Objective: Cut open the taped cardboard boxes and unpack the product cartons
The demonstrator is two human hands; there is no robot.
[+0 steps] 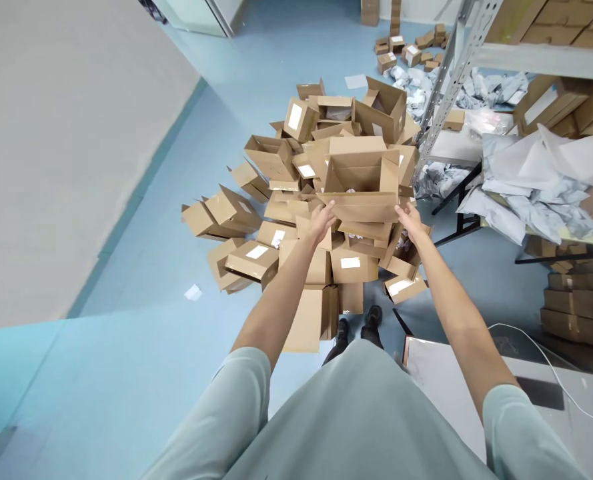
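An open cardboard box point(365, 212) is held in front of me, its flaps up and its inside facing me from above. At the box's near left corner, my left hand point(321, 221) grips the cardboard. My right hand point(410, 220) is closed on the near right corner. Beneath and around the held box lies a heap of other brown cardboard boxes point(261, 263), many with open flaps and some with white labels. What the box rests on, if anything, is hidden.
A metal shelf point(451, 93) with cartons stands to the right of the heap. Crumpled pale packaging point(531, 173) covers a table beside it. A white table point(446, 387) is near my right side. Small boxes point(411, 55) lie at the back. A grey wall point(76, 133) rises on the left.
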